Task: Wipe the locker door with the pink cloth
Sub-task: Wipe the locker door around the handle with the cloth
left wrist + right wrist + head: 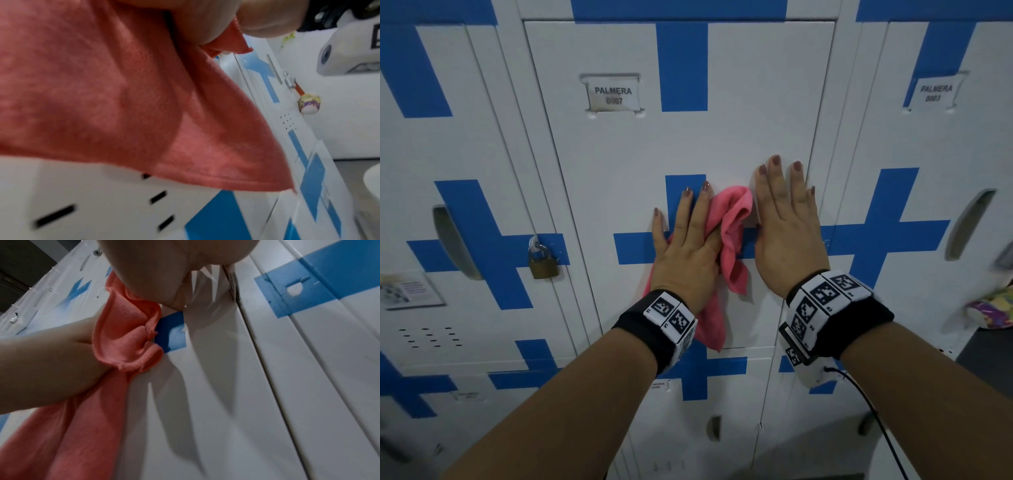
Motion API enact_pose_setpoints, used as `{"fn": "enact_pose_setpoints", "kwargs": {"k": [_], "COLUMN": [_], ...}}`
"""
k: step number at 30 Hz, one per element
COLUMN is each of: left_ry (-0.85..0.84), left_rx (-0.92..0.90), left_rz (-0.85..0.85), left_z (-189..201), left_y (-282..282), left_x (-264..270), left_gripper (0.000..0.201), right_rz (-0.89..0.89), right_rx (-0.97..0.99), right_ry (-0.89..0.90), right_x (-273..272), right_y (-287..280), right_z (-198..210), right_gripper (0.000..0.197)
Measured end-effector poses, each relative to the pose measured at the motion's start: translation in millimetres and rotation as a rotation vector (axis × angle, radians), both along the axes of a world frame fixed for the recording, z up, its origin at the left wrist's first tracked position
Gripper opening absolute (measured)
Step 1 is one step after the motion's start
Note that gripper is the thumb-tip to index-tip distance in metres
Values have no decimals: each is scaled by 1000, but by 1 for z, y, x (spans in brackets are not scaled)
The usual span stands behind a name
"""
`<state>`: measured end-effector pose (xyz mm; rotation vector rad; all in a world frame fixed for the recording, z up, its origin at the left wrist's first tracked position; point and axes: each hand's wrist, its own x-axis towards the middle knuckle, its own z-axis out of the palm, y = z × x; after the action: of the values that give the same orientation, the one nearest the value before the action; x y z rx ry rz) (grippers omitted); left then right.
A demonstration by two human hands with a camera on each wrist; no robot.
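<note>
Pressing flat against the white locker door at the centre of the head frame, the left hand pins the pink cloth to the metal with its fingers straight and spread. The cloth bunches out between the two hands and hangs below the left wrist, down to the door's bottom edge. It covers part of the blue cross painted on the door. The right hand lies just beside the cloth, palm on the door near its right edge, fingers released and straight, holding nothing.

Around them, a name label reading PALMERA sits in its holder in the upper left of the door. On the neighbouring locker at the left of the frame, a brass padlock hangs from the hasp, beside a recessed handle. A paper notice is stuck lower down at the far left, above a group of vent slots. At the right edge, something multicoloured hangs from another locker; it may be a keychain toy, though the view is too partial to tell. In the left wrist view the cloth fills most of the frame, blurred. Every locker in sight is closed, so their contents are hidden.
</note>
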<state>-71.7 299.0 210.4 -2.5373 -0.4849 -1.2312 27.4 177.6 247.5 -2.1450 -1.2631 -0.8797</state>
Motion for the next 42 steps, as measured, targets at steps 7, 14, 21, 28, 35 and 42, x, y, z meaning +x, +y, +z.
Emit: {"fn": "enact_pose_setpoints", "kwargs": {"k": [7, 14, 21, 28, 35, 42], "left_ry": [88, 88, 0, -28, -18, -12], "left_rx": [74, 134, 146, 135, 129, 111], "left_rz": [-13, -149, -260, -274, -219, -148], "left_z": [-3, -7, -13, -15, -19, -22], "left_y": [11, 21, 25, 25, 21, 14], "left_x": [-2, -10, -13, -13, -12, -10], "left_gripper": [65, 67, 52, 37, 24, 17], "right_rz": [4, -3, -37, -38, -50, -53], "right_rx": [2, -3, -19, -20, -45, -42], "right_ry": [-8, -19, -48, -64, -76, -75], "right_x": [2, 2, 5, 7, 6, 5], "right_y": [0, 0, 1, 2, 0, 0], "right_z": [-1, -2, -3, -4, -3, -3], "right_gripper": [88, 86, 93, 93, 92, 93]}}
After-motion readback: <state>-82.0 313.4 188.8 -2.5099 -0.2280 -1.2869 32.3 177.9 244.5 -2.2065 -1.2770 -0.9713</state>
